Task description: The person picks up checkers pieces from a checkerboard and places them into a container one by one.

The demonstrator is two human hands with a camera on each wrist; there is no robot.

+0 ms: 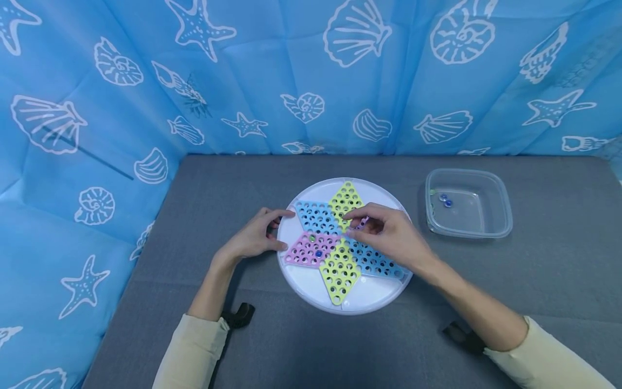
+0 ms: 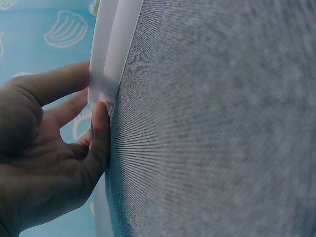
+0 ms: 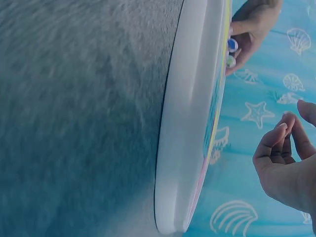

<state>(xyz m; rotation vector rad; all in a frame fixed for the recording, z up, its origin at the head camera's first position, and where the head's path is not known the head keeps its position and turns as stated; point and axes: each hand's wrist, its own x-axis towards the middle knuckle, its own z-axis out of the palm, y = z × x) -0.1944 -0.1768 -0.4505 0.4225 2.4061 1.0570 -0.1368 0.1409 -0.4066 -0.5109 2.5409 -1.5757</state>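
Note:
A round white Chinese checkers board (image 1: 298,283) lies on the table, with a star of yellow, blue and pink holed points. A green marble (image 1: 312,238) and a blue marble (image 1: 318,253) sit in its left pink point. My left hand (image 1: 255,235) grips the board's left rim, thumb and fingers spread along the edge. Over the board's upper right hovers my right hand (image 1: 396,237), fingers bent and thumb apart. In the right wrist view, that hand (image 3: 289,158) shows nothing between thumb and fingertips. It hides part of the right pink point.
A clear plastic container (image 1: 486,229) stands to the right of the board, with blue marbles (image 1: 445,201) and some green ones (image 1: 432,192) in it. Dark straps hang near both forearms. A blue shell-patterned curtain (image 1: 301,65) borders the grey table (image 1: 223,178) behind and at left.

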